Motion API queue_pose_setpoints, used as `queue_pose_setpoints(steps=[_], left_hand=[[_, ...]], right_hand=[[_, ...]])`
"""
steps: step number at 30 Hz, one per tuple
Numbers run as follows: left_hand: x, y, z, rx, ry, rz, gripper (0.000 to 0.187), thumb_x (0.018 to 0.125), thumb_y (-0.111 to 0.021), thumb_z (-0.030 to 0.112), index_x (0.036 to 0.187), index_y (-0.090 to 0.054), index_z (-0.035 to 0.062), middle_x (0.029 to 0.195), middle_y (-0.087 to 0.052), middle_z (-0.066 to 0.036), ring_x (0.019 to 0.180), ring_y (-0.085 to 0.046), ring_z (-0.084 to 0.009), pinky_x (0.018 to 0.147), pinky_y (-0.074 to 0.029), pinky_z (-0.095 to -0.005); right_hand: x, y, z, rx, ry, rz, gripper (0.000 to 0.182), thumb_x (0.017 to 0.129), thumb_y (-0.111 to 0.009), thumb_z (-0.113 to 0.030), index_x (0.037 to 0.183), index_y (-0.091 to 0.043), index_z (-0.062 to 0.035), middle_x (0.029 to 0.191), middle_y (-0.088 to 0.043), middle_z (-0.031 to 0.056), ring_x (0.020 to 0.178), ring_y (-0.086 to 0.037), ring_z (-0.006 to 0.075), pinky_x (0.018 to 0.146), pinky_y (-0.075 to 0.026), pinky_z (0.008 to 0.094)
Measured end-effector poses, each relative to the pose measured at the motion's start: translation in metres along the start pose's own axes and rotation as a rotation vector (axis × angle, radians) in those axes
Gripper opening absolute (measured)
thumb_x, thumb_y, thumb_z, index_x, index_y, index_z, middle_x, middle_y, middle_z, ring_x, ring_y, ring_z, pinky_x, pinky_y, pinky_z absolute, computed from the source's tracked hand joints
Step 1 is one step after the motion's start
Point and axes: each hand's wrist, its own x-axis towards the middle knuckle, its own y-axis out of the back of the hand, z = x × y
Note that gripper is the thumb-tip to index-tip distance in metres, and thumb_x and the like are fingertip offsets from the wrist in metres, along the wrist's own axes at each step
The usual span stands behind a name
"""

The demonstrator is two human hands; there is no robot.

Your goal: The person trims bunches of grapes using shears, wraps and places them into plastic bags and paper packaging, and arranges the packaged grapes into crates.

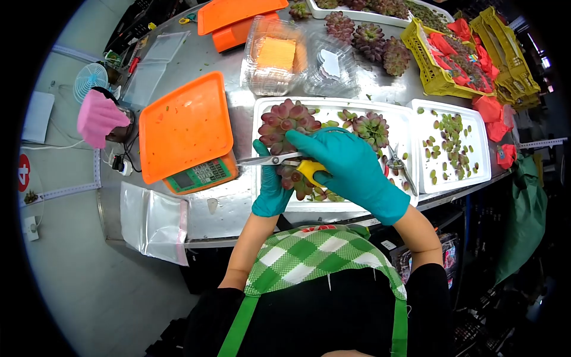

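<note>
- A grey metal surface (223,221) with a curved edge spans the view, above a grey floor (128,285).
- Nearest is the person's green-and-white checked apron (309,259), over black clothing.
- The left hand (270,195), in a teal glove, is partly curled beside a red-and-green succulent rosette (292,178); its fingertips are partly hidden, so how firmly it grips cannot be told.
- The right hand (357,169), in a matching glove, is closed around the yellow handles of metal-bladed scissors (275,160), whose blades point left across the rosettes.
- Under the hands lies a white rectangular tray (401,132). In it are a large purplish-red rosette (288,124), just beyond the scissors, a smaller green-and-red rosette (371,129) and, towards the right, metal snips (403,169).
- A clear plastic bag (154,217) overhangs the near left edge.
- Left of the tray stands a digital scale (202,174) with an orange pan (189,130); a second white tray (476,125), right of the first, holds scattered loose leaves (453,141).
- Beyond are clear plastic boxes (253,74), purplish rosettes (369,41) and a yellow plastic crate (429,70) holding plants and red material.
- Farthest back are another orange scale (238,18) and a white tray of plants (410,16).
</note>
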Motion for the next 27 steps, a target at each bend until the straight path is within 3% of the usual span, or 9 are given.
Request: queue_pose_setpoints(steps=[5,8,9,13,15,17,19,22,27], left_hand=[[-0.002,0.024,-0.008,0.173,0.008,0.02,0.069,0.076,-0.039,0.061,0.122,-0.036,0.0096,0.115,-0.048,-0.008,0.103,-0.049,-0.0185,0.089,-0.042,-0.0324],[-0.003,0.006,0.004,0.063,0.093,0.013,0.07,0.076,-0.039,0.062,0.123,-0.035,0.0092,0.116,-0.047,-0.008,0.104,-0.048,-0.0183,0.089,-0.041,-0.0318],[-0.003,0.0,0.007,0.008,0.101,0.015,0.071,0.076,-0.039,0.062,0.123,-0.035,0.0091,0.116,-0.046,-0.008,0.105,-0.047,-0.0185,0.089,-0.041,-0.0321],[-0.006,-0.024,0.023,0.002,0.077,0.024,0.073,0.076,-0.037,0.063,0.126,-0.032,0.0091,0.12,-0.043,-0.008,0.109,-0.044,-0.0204,0.093,-0.037,-0.0342],[-0.004,-0.021,0.027,0.006,0.076,0.023,0.075,0.075,-0.037,0.064,0.126,-0.032,0.0091,0.122,-0.042,-0.008,0.109,-0.044,-0.0206,0.093,-0.037,-0.0347],[0.009,0.006,0.014,-0.796,0.239,-0.398,0.075,0.075,-0.037,0.064,0.126,-0.032,0.0091,0.122,-0.042,-0.008,0.11,-0.044,-0.0204,0.093,-0.037,-0.0347],[0.007,0.015,0.018,-0.529,0.17,-0.379,0.075,0.075,-0.037,0.065,0.126,-0.032,0.0091,0.122,-0.042,-0.008,0.11,-0.043,-0.0204,0.093,-0.037,-0.0348],[-0.005,-0.006,0.032,-0.017,0.105,-0.06,0.075,0.076,-0.036,0.065,0.126,-0.032,0.0094,0.123,-0.041,-0.008,0.11,-0.043,-0.0207,0.093,-0.036,-0.0351],[-0.011,-0.018,0.034,0.144,0.107,0.023,0.076,0.076,-0.034,0.065,0.128,-0.03,0.0106,0.124,-0.04,-0.009,0.113,-0.041,-0.022,0.095,-0.034,-0.0361]], right_hand=[[0.004,-0.007,0.003,-0.011,-0.057,-0.115,0.056,0.061,-0.067,-0.004,0.113,-0.048,-0.0126,0.082,-0.058,0.006,0.072,-0.058,0.0193,0.061,-0.047,0.03],[0.003,-0.014,0.009,0.364,-0.229,-0.049,0.049,0.068,-0.062,0.0,0.113,-0.048,-0.0103,0.088,-0.059,0.0069,0.077,-0.06,0.0152,0.067,-0.049,0.0259],[0.002,-0.017,0.01,0.42,-0.27,-0.035,0.046,0.064,-0.066,-0.008,0.106,-0.05,-0.0143,0.089,-0.059,0.0061,0.077,-0.059,0.0223,0.065,-0.048,0.0318],[0.003,0.011,0.007,0.681,-0.471,-0.002,0.043,0.068,-0.062,-0.004,0.109,-0.051,-0.0136,0.085,-0.059,0.006,0.077,-0.06,0.0173,0.066,-0.048,0.0293],[-0.001,0.029,0.01,0.473,-0.319,-0.059,0.048,0.066,-0.064,-0.004,0.111,-0.05,-0.0135,0.084,-0.057,0.0067,0.076,-0.058,0.0176,0.064,-0.048,0.0293],[-0.003,0.051,0.009,0.11,-0.157,-0.16,0.052,0.064,-0.065,-0.006,0.113,-0.048,-0.0131,0.083,-0.055,0.0066,0.075,-0.057,0.0178,0.062,-0.047,0.0292],[-0.002,0.073,0.002,-0.407,0.008,-0.291,0.056,0.063,-0.065,-0.008,0.116,-0.045,-0.0124,0.082,-0.052,0.0059,0.074,-0.055,0.0179,0.06,-0.046,0.0291],[0.001,0.084,-0.007,-0.535,-0.033,-0.398,0.073,0.056,-0.069,-0.01,0.123,-0.041,-0.0187,0.076,-0.046,0.0034,0.071,-0.05,0.0208,0.059,-0.04,0.032],[0.02,0.083,-0.012,-0.782,0.196,-0.465,0.04,0.069,-0.056,-0.011,0.108,-0.049,-0.0087,0.068,-0.046,0.0026,0.061,-0.052,0.0177,0.048,-0.041,0.03]])
